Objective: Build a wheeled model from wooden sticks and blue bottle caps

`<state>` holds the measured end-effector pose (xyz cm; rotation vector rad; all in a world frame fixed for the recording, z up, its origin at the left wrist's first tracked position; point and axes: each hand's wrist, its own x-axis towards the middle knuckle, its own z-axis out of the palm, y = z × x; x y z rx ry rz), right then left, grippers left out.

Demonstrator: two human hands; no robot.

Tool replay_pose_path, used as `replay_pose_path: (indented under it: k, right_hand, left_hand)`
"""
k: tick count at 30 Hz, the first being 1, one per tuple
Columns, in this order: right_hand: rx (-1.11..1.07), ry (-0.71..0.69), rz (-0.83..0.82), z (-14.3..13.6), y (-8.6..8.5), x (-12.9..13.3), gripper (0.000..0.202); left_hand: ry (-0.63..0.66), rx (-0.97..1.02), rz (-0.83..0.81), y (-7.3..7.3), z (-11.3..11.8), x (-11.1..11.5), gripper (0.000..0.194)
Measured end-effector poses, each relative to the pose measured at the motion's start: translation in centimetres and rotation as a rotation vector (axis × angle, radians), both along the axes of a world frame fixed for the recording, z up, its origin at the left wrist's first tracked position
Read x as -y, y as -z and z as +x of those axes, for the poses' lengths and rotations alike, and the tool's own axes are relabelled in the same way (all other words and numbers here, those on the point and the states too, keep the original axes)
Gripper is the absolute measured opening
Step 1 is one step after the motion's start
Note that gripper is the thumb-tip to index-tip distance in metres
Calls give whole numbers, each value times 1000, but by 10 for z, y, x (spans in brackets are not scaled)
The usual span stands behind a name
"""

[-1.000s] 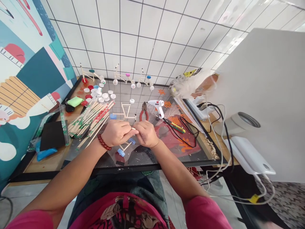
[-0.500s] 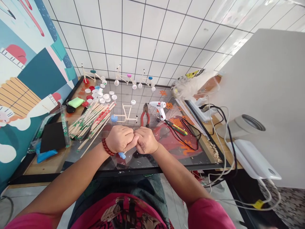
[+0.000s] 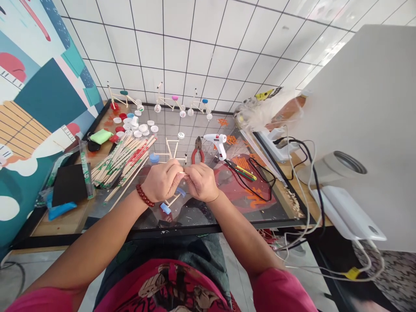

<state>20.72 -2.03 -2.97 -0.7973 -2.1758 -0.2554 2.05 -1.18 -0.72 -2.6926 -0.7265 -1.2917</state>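
My left hand (image 3: 162, 180), with a beaded bracelet at the wrist, and my right hand (image 3: 202, 181) meet above the table, fingers closed. Between their fingertips a short pale bit of wooden stick (image 3: 182, 173) shows; its ends are hidden. Just beyond them lies a stick frame (image 3: 172, 154) with a blue cap at its left end. Under the hands rests a smaller stick piece with blue bottle caps (image 3: 165, 208). Red-handled pliers (image 3: 197, 151) are behind my right hand, and a white glue gun (image 3: 217, 144) lies to their right.
A pile of wooden sticks (image 3: 121, 162) spreads at left, with loose bottle caps (image 3: 139, 128) behind. Several small stick bicycles (image 3: 169, 102) stand along the tiled wall. A yellow-green utility knife (image 3: 246, 173) and black cable (image 3: 266, 197) lie at right, near a power strip (image 3: 276, 145).
My hands have lifted slightly and turned, so that a bit of stick now shows between them. The stick piece with blue caps underneath has come more into sight.
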Motion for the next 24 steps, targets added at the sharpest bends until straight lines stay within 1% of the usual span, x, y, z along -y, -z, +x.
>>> replay_pose_path:
  k: [4,7,9,12,15,18,21,24]
  right_hand:
    - [2,22,-50,2,-1,-1,34]
    - [-9,-21,-60,2,0,-1,35]
    - [-7,-44,-70,3,0,-2,35]
    - [-2,-41,-93,3,1,-1,35]
    - [-3,-59,-104,2,1,0,35]
    - [43,-56,-124,1,2,0,35]
    - [90,-37,-148,1,5,-1,37]
    - [64,-27,-146,0,8,-3,37]
  left_hand:
    - [24,45,7,-3,-2,-3,15]
    - [29,19,13,-2,-3,-3,14]
    - [15,-7,11,0,-4,-3,21]
    - [4,-19,-14,3,-5,-4,28]
    - [2,-21,-52,4,-4,-4,28]
    - [-11,2,-90,5,-2,-4,27]
    - [-4,-17,-81,5,-1,-3,28]
    - [-54,-62,-55,5,-2,-4,34]
